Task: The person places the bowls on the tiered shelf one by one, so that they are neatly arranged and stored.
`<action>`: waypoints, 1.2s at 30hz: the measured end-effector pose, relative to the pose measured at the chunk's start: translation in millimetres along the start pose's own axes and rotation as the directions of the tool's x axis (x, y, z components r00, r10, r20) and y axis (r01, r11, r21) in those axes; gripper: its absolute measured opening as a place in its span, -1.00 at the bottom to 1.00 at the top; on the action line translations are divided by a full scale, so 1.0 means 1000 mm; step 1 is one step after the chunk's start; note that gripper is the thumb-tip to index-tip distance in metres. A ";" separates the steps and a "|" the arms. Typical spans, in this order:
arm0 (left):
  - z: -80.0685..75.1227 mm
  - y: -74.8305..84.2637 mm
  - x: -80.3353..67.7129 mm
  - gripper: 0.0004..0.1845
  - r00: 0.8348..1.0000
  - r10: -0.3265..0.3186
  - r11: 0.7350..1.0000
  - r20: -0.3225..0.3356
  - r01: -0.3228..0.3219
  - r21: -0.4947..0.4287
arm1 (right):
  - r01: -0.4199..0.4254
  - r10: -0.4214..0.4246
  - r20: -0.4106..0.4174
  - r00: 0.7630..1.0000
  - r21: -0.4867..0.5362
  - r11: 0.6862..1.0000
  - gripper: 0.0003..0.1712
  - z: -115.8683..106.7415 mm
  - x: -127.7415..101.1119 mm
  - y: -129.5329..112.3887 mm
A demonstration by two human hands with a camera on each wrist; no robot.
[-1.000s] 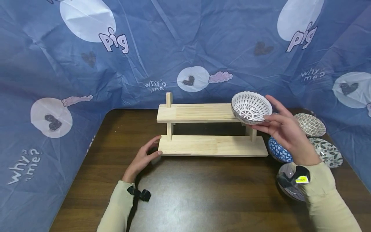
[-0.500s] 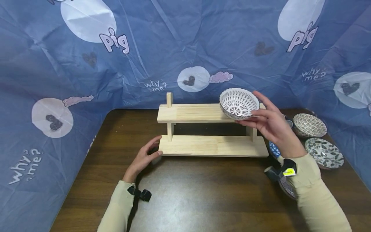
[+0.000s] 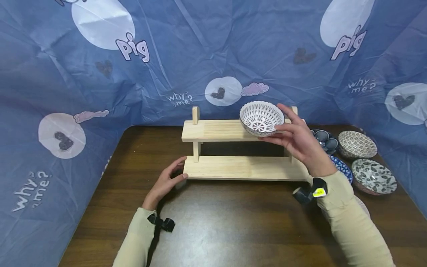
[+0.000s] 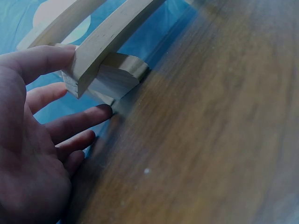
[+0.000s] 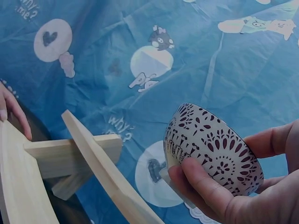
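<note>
Overhead, from the head view: your right hand (image 3: 300,142) holds the patterned white bowl (image 3: 261,118) tilted above the right part of the upper board of the wooden rack (image 3: 230,130), fingers (image 3: 289,113) curled around its far side and thumb under its near edge. Your left hand (image 3: 165,181) rests on the dark wood-grain desk (image 3: 230,222) at the rack's lower left corner, fingers loosely spread. Four more bowls lie on the desk to the right: a dark one (image 3: 325,140), a brown-patterned one (image 3: 357,144), a leaf-patterned one (image 3: 374,176) and a blue one (image 3: 341,167). A blue printed cloth (image 3: 213,55) hangs behind and to both sides.

Left wrist view: fingers (image 4: 79,122) lie straight and apart, one tip touching the rack's foot (image 4: 114,80); the thumb rests against the board end.

Right wrist view: fingers (image 5: 208,191) and thumb pinch the bowl (image 5: 210,149) by its rim, clear of the rack's boards (image 5: 100,168), the cloth (image 5: 187,46) behind it.
</note>
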State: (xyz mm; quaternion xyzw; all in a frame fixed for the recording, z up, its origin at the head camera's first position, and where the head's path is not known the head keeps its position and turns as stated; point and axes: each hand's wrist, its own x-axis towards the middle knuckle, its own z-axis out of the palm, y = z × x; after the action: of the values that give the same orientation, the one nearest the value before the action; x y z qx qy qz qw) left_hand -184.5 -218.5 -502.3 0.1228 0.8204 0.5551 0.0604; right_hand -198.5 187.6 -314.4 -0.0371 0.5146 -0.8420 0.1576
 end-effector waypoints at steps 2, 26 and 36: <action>0.000 0.000 0.000 -0.33 1.000 -0.004 1.000 0.000 0.004 0.000 | -0.003 0.003 0.000 1.000 -0.016 1.000 -0.12 0.003 0.003 0.001; 0.000 0.000 -0.002 -0.33 1.000 -0.008 1.000 -0.002 0.008 -0.007 | -0.045 0.046 0.000 0.999 -0.113 0.993 -0.07 0.034 0.035 0.019; 0.001 0.001 0.000 -0.33 1.000 -0.014 1.000 -0.005 0.014 0.002 | -0.044 0.045 0.007 0.999 -0.112 0.993 -0.07 0.046 0.046 0.026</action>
State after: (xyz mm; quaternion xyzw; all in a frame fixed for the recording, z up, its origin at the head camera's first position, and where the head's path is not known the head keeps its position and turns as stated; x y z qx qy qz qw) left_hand -184.0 -217.7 -501.8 0.1156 0.8219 0.5542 0.0623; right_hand -225.7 123.0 -320.5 -0.0384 0.5609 -0.8080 0.1764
